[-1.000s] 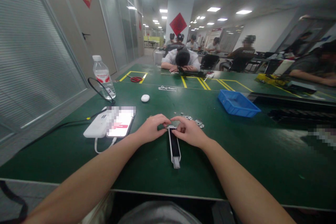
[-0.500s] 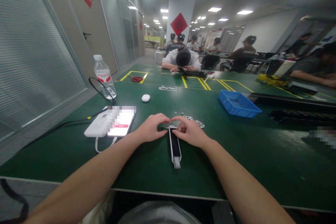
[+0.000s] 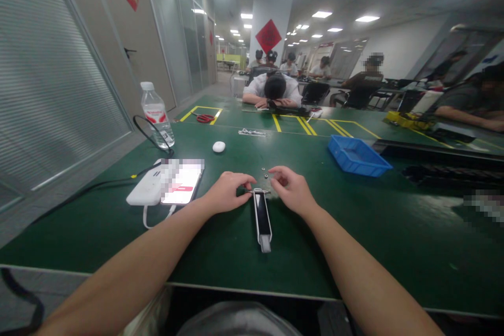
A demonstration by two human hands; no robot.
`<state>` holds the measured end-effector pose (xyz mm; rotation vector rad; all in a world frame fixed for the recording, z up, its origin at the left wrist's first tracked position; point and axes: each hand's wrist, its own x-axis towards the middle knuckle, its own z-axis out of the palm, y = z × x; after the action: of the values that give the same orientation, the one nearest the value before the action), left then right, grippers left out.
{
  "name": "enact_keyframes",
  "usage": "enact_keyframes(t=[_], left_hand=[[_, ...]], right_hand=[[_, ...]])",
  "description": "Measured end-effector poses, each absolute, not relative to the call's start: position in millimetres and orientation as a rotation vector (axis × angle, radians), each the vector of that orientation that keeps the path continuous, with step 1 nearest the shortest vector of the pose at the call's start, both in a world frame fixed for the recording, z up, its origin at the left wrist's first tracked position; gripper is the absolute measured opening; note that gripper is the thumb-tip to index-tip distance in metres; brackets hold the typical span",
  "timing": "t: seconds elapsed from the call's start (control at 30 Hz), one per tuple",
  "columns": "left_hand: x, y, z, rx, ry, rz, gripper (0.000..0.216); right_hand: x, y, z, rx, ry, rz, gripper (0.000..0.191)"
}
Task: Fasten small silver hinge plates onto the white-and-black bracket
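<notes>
A slim white-framed device with a dark, glossy top (image 3: 263,215) lies lengthwise on the table, a grey end piece (image 3: 265,244) sticking out toward me. Across its far end runs a thin metal rod (image 3: 268,192), perhaps a screw. My left hand (image 3: 230,192) pinches the rod's left end between thumb and fingertips. To the right of the device, my right hand (image 3: 293,191) hovers with thumb and index finger apart, close to a small dark ring (image 3: 266,176). A second tiny ring (image 3: 263,169) lies just beyond. The right hand hides the metal parts behind it.
On the left are a phone (image 3: 183,184), a white power bank (image 3: 144,189) with cables and a water bottle (image 3: 156,115). A white case (image 3: 219,147), red scissors (image 3: 205,118) and a blue tray (image 3: 358,156) stand farther off. A person rests head-down across the table.
My right hand has left the device's far end and shifted right, uncovering the rod's right end and the dark ring. My left hand stays in place.
</notes>
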<state>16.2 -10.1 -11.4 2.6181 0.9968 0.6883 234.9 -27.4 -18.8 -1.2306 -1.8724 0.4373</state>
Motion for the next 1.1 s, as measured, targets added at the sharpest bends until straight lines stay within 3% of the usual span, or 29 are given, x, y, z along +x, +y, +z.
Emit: enact_keyframes(t=[0.77,1.1], left_hand=[[20.2,-12.9,-12.1,2.653,0.993,0.630,0.028],[20.9,-14.9,-12.5,2.665,1.008,0.588,0.029]], right_hand=[[230.5,-11.0,-35.7,-1.597,-2.195,0.435,0.060],[224.2,-13.4,-34.1,-1.663,-2.213,0.403,0.063]])
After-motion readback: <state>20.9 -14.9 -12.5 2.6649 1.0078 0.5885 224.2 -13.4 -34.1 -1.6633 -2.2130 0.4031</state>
